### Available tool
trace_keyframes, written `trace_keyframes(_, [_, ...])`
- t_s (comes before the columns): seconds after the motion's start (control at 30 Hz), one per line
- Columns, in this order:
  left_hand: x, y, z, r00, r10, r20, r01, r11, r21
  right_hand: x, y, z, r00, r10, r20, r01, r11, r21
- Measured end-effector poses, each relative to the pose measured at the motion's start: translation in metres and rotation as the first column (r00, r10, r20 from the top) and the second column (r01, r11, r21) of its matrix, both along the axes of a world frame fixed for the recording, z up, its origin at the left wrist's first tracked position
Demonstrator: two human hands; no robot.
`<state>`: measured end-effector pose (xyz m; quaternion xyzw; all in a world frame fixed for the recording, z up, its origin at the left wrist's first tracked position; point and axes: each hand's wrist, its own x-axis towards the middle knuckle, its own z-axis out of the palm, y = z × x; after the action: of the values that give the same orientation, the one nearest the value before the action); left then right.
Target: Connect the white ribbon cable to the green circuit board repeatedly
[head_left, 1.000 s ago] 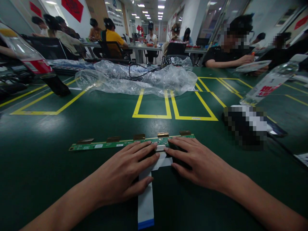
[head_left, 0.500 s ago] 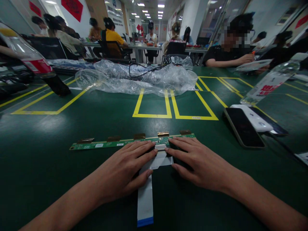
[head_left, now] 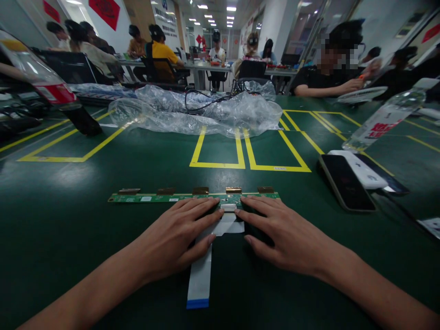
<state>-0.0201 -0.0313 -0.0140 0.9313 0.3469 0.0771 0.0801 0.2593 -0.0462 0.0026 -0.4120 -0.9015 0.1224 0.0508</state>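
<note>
A long, narrow green circuit board (head_left: 158, 198) lies across the table, with several brown film tabs (head_left: 200, 190) along its far edge. A white connector (head_left: 228, 207) sits on its near edge. From there a white flat ribbon cable (head_left: 201, 270) runs toward me, folded near the connector and ending in a blue tip. My left hand (head_left: 182, 231) lies with fingers extended on the board and the connector's left side, its thumb at the cable. My right hand (head_left: 278, 229) has its fingers spread, the fingertips touching the board and the connector's right end. Neither hand grasps anything.
Clear plastic wrap (head_left: 206, 112) with black cables lies across the far part of the green table. A cola bottle (head_left: 65, 91) stands left. A phone (head_left: 347, 182), a white device (head_left: 360, 170) and a water bottle (head_left: 385, 117) are at right. A co-worker (head_left: 330, 68) sits across.
The board's left end has swung away from me, so the board lies straighter. The cable's blue end has shifted left and away from me. Both hands stay around the connector.
</note>
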Motion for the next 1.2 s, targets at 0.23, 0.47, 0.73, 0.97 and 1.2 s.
trace_keyframes(0.23, [-0.0026, 0.0010, -0.0021, 1.000, -0.016, 0.023, 0.015, 1.000, 0.020, 0.0001, 0.0011, -0.0029, 1.000, -0.025, -0.013, 0.025, 1.000, 0.006])
trace_keyframes(0.47, [-0.0007, -0.0018, -0.0043, 1.000, 0.016, 0.026, -0.016, 1.000, 0.014, 0.0003, 0.0009, -0.0049, 0.998, -0.028, -0.054, 0.029, 0.999, 0.015])
trace_keyframes(0.73, [-0.0006, -0.0004, -0.0029, 0.999, 0.014, 0.042, -0.014, 1.000, 0.020, 0.0022, 0.0027, -0.0049, 0.999, -0.008, -0.043, 0.009, 1.000, 0.026])
trace_keyframes(0.97, [-0.0032, 0.0016, -0.0016, 1.000, 0.016, 0.007, -0.016, 1.000, 0.012, 0.0035, 0.0035, -0.0057, 1.000, 0.009, -0.026, -0.008, 1.000, 0.029])
trace_keyframes(1.2, [-0.0037, 0.0030, -0.0014, 1.000, -0.008, 0.030, 0.009, 1.000, -0.019, -0.0019, 0.0001, -0.0081, 0.999, -0.033, -0.001, 0.033, 0.999, 0.027])
